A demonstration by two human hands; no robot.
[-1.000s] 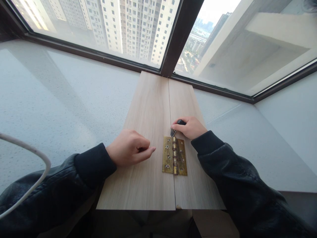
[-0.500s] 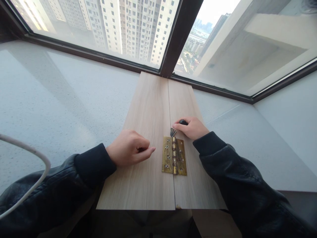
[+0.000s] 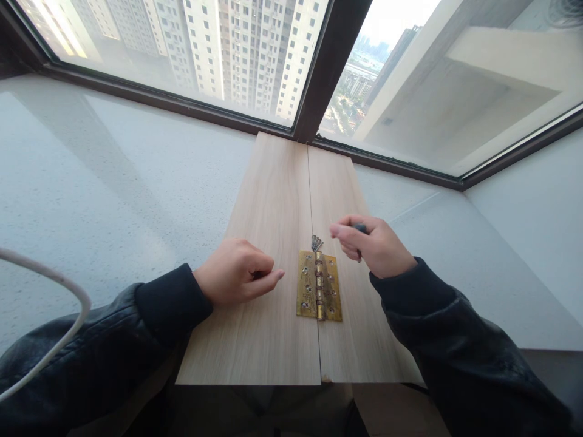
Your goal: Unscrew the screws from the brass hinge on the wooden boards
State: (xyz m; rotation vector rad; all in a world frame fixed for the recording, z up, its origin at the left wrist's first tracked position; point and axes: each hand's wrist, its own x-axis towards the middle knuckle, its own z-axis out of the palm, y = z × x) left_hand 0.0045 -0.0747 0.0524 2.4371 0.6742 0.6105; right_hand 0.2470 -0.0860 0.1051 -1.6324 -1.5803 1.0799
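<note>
A brass hinge (image 3: 308, 289) lies spread flat over the seam between two pale wooden boards (image 3: 268, 200). Just beyond its far end several small screws (image 3: 316, 243) sit in a bunch. My right hand (image 3: 378, 243), to the right of the screws and apart from them, is closed around a short screwdriver (image 3: 360, 228); its dark handle end shows above the fingers, while most of it is hidden. On the left board rests my left hand (image 3: 237, 273), curled closed with the thumb stretched toward the hinge. Whatever its fingers may hold is hidden.
The boards lie on a white speckled sill (image 3: 173, 164) and overhang its front edge. A dark window frame (image 3: 307, 115) stands at their far end. A white cable (image 3: 54, 273) loops over my left sleeve.
My right hand has drawn back right from the screws, and its grip has turned so that the fingers curl more around the screwdriver. My left hand, the hinge and the screws look unmoved.
</note>
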